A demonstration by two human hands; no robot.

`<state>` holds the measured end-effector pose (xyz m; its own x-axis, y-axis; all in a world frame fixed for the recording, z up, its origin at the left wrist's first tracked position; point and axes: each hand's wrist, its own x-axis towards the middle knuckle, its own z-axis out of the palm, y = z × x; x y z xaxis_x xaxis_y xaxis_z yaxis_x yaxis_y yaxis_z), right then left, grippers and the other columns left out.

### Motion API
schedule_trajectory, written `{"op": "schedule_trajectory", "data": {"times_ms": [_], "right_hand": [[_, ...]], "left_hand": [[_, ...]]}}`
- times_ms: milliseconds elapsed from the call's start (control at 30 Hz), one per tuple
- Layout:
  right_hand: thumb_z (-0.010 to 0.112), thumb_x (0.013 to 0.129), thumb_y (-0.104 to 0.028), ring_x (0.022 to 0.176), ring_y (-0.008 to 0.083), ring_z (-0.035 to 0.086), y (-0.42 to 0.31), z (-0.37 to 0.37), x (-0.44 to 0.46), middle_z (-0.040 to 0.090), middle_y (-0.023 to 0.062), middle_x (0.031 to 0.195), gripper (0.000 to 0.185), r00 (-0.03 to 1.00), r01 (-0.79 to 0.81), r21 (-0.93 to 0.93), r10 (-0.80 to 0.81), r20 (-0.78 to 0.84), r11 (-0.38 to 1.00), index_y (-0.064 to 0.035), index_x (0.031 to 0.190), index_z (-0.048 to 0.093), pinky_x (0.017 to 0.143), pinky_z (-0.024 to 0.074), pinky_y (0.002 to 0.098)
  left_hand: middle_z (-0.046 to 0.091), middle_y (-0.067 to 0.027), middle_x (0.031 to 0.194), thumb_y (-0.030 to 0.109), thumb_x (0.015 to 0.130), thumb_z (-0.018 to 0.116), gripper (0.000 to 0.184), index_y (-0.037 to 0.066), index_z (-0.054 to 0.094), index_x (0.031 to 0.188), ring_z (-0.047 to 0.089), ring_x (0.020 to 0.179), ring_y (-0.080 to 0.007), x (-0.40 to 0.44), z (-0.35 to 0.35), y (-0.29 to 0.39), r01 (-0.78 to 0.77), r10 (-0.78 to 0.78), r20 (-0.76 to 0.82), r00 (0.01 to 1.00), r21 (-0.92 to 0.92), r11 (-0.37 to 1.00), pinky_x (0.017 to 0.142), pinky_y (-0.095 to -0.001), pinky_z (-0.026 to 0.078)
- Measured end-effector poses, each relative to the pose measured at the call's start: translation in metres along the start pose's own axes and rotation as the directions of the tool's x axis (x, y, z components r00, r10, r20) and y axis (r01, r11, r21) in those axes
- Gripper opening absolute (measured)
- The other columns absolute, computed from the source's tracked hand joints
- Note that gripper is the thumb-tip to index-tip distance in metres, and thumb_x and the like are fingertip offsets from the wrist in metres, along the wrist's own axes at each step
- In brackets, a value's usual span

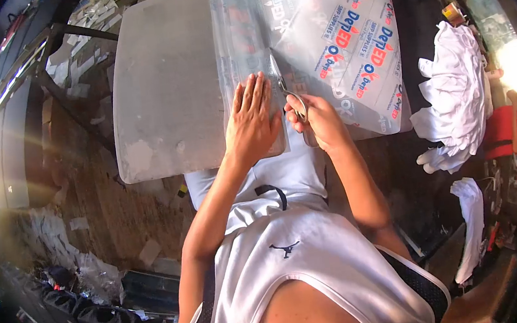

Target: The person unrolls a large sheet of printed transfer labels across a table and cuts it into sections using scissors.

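Note:
My left hand (250,121) lies flat with fingers stretched forward, pressing on a clear plastic sheet (239,37) on the grey table. In my right hand (319,120) is a pair of metal scissors (280,77), my fingers through the handle loops and the blades pointing away from me. The blades lie along the plastic, just right of my left fingertips. Whether they are parted I cannot tell. To their right spreads printed plastic film (353,44) with red and blue lettering, part of it folded over and hanging past the table's right side.
The grey table (163,89) has rounded corners and stands close against my lap. A bundle of white cloth (453,97) hangs at the right, with a white strip (469,227) below it. A person in red (507,129) is at the far right. Scraps litter the floor at left.

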<state>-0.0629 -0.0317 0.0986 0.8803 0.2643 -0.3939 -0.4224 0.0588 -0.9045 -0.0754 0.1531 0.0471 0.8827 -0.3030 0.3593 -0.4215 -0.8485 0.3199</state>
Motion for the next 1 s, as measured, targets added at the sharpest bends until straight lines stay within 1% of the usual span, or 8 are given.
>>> {"op": "schedule_trajectory", "data": {"times_ms": [100,300,433,600,733,800,1000], "right_hand": [[0.068,0.104,-0.037,0.059,0.0064,0.053,0.002,-0.003,0.007,0.060,-0.0017,0.075,0.034,1.000,-0.010,0.018,0.010,0.006,1.000,-0.0040,0.095,0.065,0.057,0.0430,0.0205],[0.069,0.104,-0.037,0.060,0.0066,0.054,-0.002,-0.002,0.015,0.061,-0.0023,0.074,0.034,1.000,-0.021,0.015,0.021,-0.016,1.000,-0.0046,0.095,0.066,0.058,0.0435,0.0207],[0.069,0.104,-0.037,0.060,0.0067,0.054,-0.002,-0.002,0.019,0.062,-0.0018,0.075,0.034,1.000,0.021,0.012,-0.021,-0.011,1.000,-0.0049,0.095,0.066,0.058,0.0439,0.0210],[0.068,0.104,-0.038,0.059,0.0069,0.054,0.004,-0.001,0.025,0.062,-0.0016,0.075,0.034,0.999,0.021,-0.030,-0.022,-0.037,0.999,-0.0051,0.094,0.066,0.058,0.0447,0.0212],[0.068,0.104,-0.039,0.058,0.0069,0.055,0.007,0.001,0.024,0.062,-0.0017,0.074,0.035,0.998,0.041,-0.038,-0.043,-0.035,0.998,-0.0055,0.094,0.066,0.057,0.0448,0.0213],[0.068,0.104,-0.040,0.058,0.0068,0.056,0.006,0.004,0.021,0.063,-0.0016,0.073,0.036,0.997,0.060,-0.073,-0.062,-0.038,0.996,-0.0059,0.094,0.066,0.056,0.0447,0.0213],[0.069,0.103,-0.042,0.057,0.0071,0.058,0.006,0.001,0.023,0.064,-0.0012,0.072,0.038,0.998,0.050,-0.082,-0.052,-0.021,0.995,-0.0062,0.093,0.066,0.055,0.0453,0.0214]], "left_hand": [[0.035,-0.0216,0.166,0.033,0.099,0.058,0.071,-0.006,0.041,0.155,0.028,0.157,-0.0345,0.000,0.000,0.000,-0.006,0.006,-0.007,1.000,0.004,1.000,0.130,-0.0498,0.021],[0.035,-0.0215,0.166,0.033,0.098,0.058,0.071,-0.006,0.040,0.156,0.028,0.158,-0.0342,-0.001,-0.001,0.001,-0.009,0.009,-0.022,1.000,-0.003,1.000,0.130,-0.0499,0.020],[0.035,-0.0205,0.167,0.033,0.098,0.059,0.072,-0.004,0.040,0.156,0.028,0.158,-0.0336,-0.001,-0.002,0.002,-0.008,0.008,-0.015,1.000,0.007,1.000,0.130,-0.0490,0.019],[0.035,-0.0204,0.167,0.033,0.098,0.059,0.072,-0.004,0.040,0.156,0.028,0.158,-0.0335,0.000,-0.003,0.001,-0.009,0.009,-0.014,1.000,0.010,1.000,0.130,-0.0491,0.020],[0.035,-0.0204,0.167,0.034,0.098,0.060,0.072,-0.004,0.040,0.157,0.028,0.158,-0.0336,-0.001,-0.003,0.001,0.000,0.000,-0.005,1.000,0.000,1.000,0.130,-0.0490,0.020],[0.035,-0.0203,0.167,0.034,0.098,0.060,0.073,-0.004,0.039,0.157,0.028,0.158,-0.0336,-0.001,-0.002,0.001,-0.008,0.008,-0.017,1.000,-0.004,1.000,0.130,-0.0489,0.020],[0.035,-0.0205,0.167,0.034,0.099,0.059,0.073,-0.004,0.039,0.157,0.028,0.158,-0.0334,-0.002,-0.002,0.000,-0.008,0.008,-0.012,1.000,0.000,1.000,0.130,-0.0487,0.019]]}}
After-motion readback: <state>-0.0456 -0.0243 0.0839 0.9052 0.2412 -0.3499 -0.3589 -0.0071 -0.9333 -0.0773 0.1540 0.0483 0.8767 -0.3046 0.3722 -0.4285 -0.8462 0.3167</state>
